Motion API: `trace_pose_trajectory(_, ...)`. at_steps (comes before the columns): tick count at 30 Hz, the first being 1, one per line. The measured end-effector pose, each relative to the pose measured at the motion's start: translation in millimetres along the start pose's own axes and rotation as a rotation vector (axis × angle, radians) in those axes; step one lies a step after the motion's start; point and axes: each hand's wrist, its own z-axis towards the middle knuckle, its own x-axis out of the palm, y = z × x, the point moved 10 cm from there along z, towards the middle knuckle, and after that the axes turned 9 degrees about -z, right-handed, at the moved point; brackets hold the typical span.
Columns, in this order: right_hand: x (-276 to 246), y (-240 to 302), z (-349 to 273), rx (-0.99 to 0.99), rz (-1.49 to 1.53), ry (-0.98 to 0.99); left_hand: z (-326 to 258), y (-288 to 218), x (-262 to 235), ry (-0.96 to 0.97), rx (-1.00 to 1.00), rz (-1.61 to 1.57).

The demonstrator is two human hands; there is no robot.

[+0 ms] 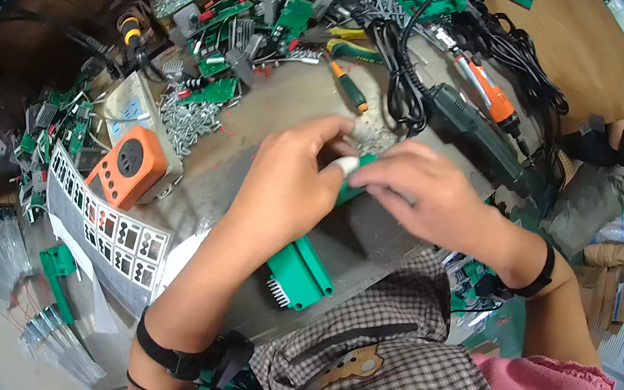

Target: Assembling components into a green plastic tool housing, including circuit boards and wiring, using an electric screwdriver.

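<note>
A green plastic part (349,189) shows between my hands above the worktable (225,155). My left hand (296,169) is closed on it, with something white covering the thumb tip. My right hand (419,183) pinches the part's right end; the fingers hide most of it. Below my left hand lies a green plastic housing (299,273) with a row of pale prongs at its near left side. Just beyond my hands, an orange-and-green-handled screwdriver (348,86) lies beside a small heap of tiny metal bits (373,133).
Circuit boards (231,33) and screws (192,124) pile up at the back. An orange meter (128,167) and a printed sheet (112,233) sit left. An orange electric screwdriver (486,88) and black cables (399,73) lie right. Another person (623,140) is at far right.
</note>
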Motion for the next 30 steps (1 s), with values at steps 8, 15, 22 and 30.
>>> trace_pose_trajectory(8, -32, -30, -13, -0.102, -0.136, -0.132, -22, -17, 1, -0.075, 0.193, 0.198)
trace_pose_trajectory(15, -47, -212, 20, 0.459, -0.611, 0.102, -31, -46, 23, 0.02, 0.412, 0.501)
trace_pose_trajectory(22, -44, -221, 37, 0.532, -0.643, 0.141, -31, -14, 15, 0.059, 0.137, 0.701)
trace_pose_trajectory(30, -20, -220, 55, 0.204, -0.713, 0.046, -30, -12, 5, -0.022, 0.056, 0.632)
